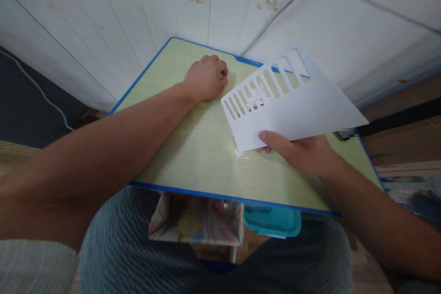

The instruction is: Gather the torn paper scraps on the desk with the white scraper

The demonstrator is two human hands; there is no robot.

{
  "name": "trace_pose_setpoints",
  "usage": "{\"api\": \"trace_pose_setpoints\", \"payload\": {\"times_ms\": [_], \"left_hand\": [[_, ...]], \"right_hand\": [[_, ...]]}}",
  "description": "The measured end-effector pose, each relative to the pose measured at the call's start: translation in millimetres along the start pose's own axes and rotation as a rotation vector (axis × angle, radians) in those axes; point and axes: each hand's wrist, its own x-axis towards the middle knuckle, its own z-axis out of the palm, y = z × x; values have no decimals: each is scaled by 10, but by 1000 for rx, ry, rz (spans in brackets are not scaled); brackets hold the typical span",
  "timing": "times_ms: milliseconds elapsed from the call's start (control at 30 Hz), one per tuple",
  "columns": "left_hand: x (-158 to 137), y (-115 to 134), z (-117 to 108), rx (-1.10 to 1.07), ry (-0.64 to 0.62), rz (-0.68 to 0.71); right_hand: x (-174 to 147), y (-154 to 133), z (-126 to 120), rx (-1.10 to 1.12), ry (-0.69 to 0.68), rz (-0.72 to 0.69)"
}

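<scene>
My right hand [303, 151] grips a stiff white paper sheet [299, 115] by its lower edge, thumb on top and fingers beneath. A row of rounded slots, graded from small to large, is cut along the sheet's far side. The sheet is tilted above the table [193, 156]. My left hand [208, 78] rests on the tabletop to the left of the sheet, its fingers curled closed; whether anything is inside them is hidden. Through the slots shows a small white and red patterned thing [257, 96], partly covered. White scraps [239, 152] lie by the sheet's near corner.
Under the table's front edge are a patterned fabric-like bin [196, 220] and a teal plastic container [272, 220]. A dark-edged object [341, 135] lies at the table's right. The white panelled wall [193, 4], with a cable [282, 9], stands behind the table.
</scene>
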Motion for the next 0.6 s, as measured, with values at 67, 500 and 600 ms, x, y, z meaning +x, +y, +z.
{"api": "trace_pose_setpoints", "payload": {"times_ms": [67,500,600], "left_hand": [[-2,7,-8,9,-4,3],[15,-44,-35,33,-5,51],[48,-78,-5,27,3,53]], "right_hand": [[6,-5,-7,10,-16,7],[-28,-19,-303,3,-432,-97],[-52,0,-488,-50,-552,-105]]}}
